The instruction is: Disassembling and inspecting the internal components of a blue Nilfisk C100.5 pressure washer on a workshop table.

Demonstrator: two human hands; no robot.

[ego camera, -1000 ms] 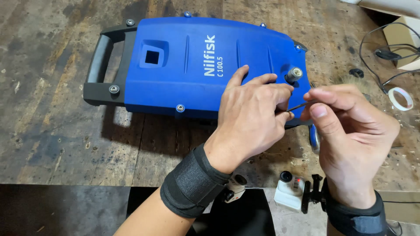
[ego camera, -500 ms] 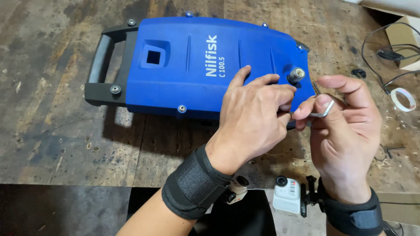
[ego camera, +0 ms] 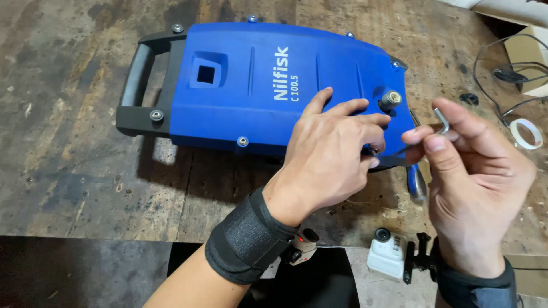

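Screws with silver heads [ego camera: 243, 141] sit along the edges of the blue plastic machine housing [ego camera: 257, 85], which lies flat on the worn, stained wooden tabletop [ego camera: 68, 188] just ahead of both hands. By the look of it the work on the fasteners at the housing's near corner is in an early or middle stage: several screws around the rim are seated, and the shell is closed.

The left hand [ego camera: 328, 154] lies palm down on the housing's near right corner, fingers spread and curled lightly, fingertips pressing on the blue surface just below a round metal connector [ego camera: 390, 100]. It steadies the shell rather than gripping it; something small may be pinched under its fingertips at the edge, but that is too hidden to tell.

The right hand [ego camera: 474, 171], just beside the left, is closed in a pinch: thumb and forefinger hold a small bent metal hex key [ego camera: 440, 118], its short arm sticking up above the fingers and its long arm pointing toward the left fingertips.

Below the hands, a blue-handled tool [ego camera: 416, 182] lies on the tabletop. Beyond the right hand sit a white ring of tape [ego camera: 526, 133] and black cables [ego camera: 502, 74]
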